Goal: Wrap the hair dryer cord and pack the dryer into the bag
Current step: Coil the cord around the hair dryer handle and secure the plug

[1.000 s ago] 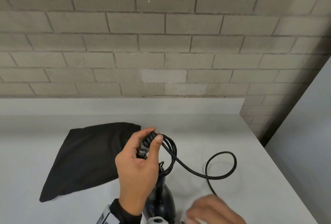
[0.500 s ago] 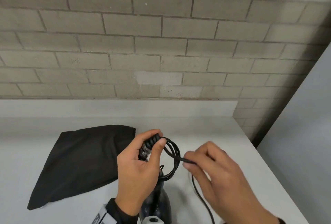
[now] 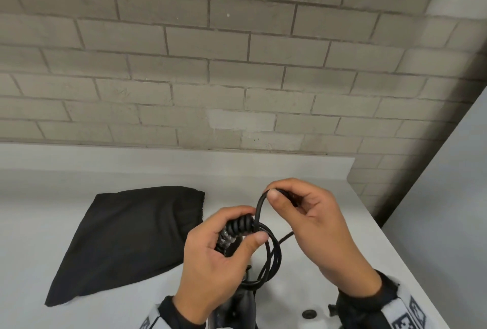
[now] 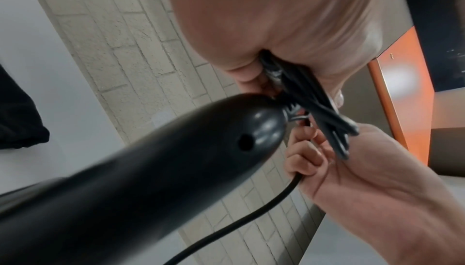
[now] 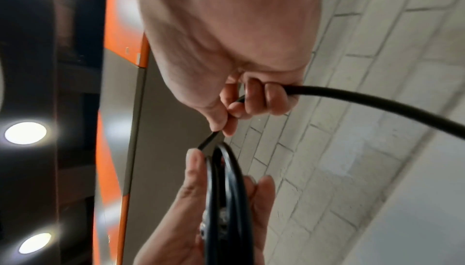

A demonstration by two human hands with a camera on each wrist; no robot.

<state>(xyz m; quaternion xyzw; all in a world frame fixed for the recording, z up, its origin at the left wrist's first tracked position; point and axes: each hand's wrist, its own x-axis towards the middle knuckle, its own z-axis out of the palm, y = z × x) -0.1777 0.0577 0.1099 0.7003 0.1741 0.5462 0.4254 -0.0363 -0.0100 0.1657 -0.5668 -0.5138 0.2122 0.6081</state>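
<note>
Head view first, nearest to us: our left hand point(image 3: 218, 252) is curled around the coiled cord point(image 3: 272, 255) at the end of the hair dryer point(image 4: 120, 169) handle, thumb pinning the loops. Just beyond, our right hand point(image 3: 313, 223) pinches the free run of cord between thumb and forefinger and lifts it above the coil. If our left thumb slackens, we judge the loops would spring loose and the wrap come undone. If we pull the free run too hard, it may drag a loop off or kink near the handle. Farther left the bag point(image 3: 126, 241) lies flat on the counter point(image 3: 39, 223), its mouth not open, so packing could snag.
</note>
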